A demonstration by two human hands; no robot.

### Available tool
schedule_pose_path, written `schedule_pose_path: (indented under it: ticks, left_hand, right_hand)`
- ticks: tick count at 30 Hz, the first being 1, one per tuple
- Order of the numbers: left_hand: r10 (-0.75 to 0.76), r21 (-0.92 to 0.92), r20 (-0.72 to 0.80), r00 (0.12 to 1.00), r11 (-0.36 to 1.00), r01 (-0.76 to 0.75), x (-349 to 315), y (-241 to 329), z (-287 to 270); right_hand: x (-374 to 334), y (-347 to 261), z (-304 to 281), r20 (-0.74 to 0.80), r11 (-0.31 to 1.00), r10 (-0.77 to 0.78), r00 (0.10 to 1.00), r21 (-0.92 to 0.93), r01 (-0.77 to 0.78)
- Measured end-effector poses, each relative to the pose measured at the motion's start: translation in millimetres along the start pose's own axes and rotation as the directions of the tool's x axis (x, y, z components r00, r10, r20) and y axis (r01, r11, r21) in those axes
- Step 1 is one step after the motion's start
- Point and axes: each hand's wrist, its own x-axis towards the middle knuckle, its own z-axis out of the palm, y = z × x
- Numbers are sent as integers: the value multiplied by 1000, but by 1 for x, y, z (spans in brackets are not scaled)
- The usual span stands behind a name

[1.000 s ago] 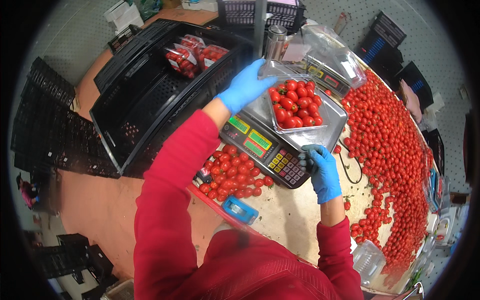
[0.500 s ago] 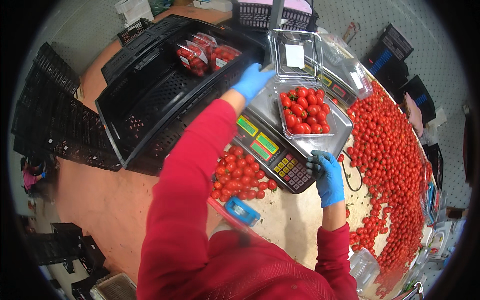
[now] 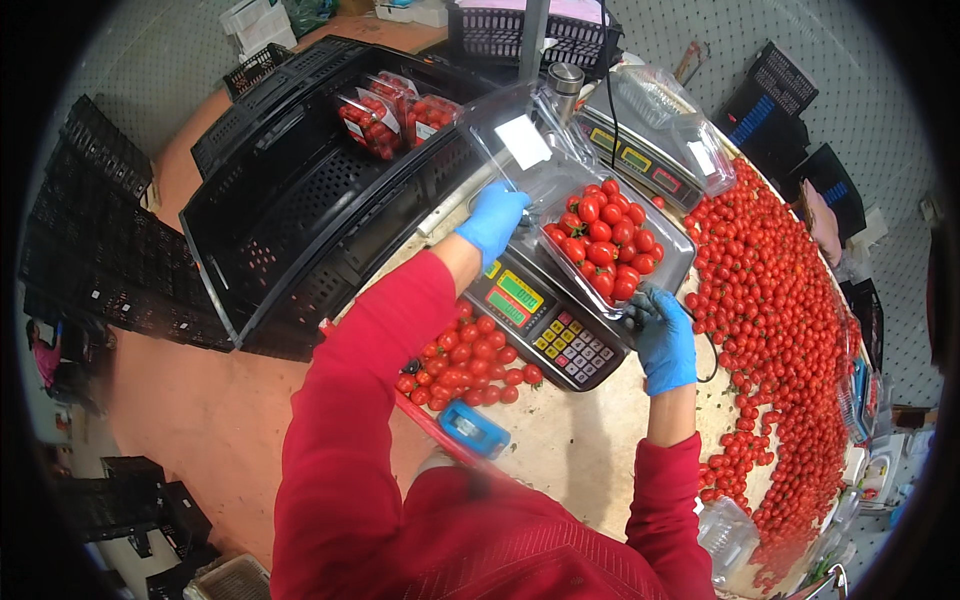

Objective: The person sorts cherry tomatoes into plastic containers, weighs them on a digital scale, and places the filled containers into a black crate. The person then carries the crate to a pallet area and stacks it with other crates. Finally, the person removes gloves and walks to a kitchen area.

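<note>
A clear plastic clamshell box (image 3: 636, 204), filled with red cherry tomatoes (image 3: 606, 235), sits turned askew over the steel pan of a weighing scale (image 3: 540, 315). Its lid with a white label (image 3: 522, 142) stands flipped back on the far side. My left hand (image 3: 495, 220), in a blue glove, pinches the box at its left side. At the near right corner, my gloved right hand (image 3: 665, 338) has its fingers closed on the box's edge; the fingertips are partly hidden. Loose tomatoes (image 3: 465, 365) lie left of the scale's keypad, beside a blue plastic object (image 3: 473, 428).
A large black crate (image 3: 265, 245) at the left holds several packed tomato boxes (image 3: 372, 122). Behind the lid stand a steel flask (image 3: 565, 80) and a second scale (image 3: 640, 158). A broad heap of tomatoes (image 3: 770, 300) covers the right side. Black crates (image 3: 150, 270) are stacked far left.
The box has turned and its lid has swung to the left, uncovering the flask. My left hand came down toward me to the box's side; my right hand closed in on the near corner.
</note>
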Motion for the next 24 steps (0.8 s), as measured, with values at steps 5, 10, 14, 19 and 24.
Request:
schedule_pose_path:
  ticks: [5, 10, 14, 19, 24]
  left_hand:
    - [-82, 8, 132, 988, 997, 82, -33, 16, -13]
    - [-152, 304, 59, 987, 944, 127, -55, 34, -48]
    - [-8, 361, -46, 999, 932, 24, -53, 46, -70]
    - [50, 237, -70, 996, 971, -33, -43, 56, -77]
    - [58, 214, -83, 995, 976, -39, -38, 60, -74]
  right_hand:
    - [-5, -12, -5, 37, 993, -73, 997, -86, 76]
    - [-14, -24, -8, -3, 989, -104, 995, -106, 103]
    - [-14, -24, -9, 16, 984, -121, 993, -130, 122]
    - [-11, -22, -11, 17, 983, -121, 993, -135, 122]
    - [-13, -23, -13, 42, 984, -129, 991, -121, 133]
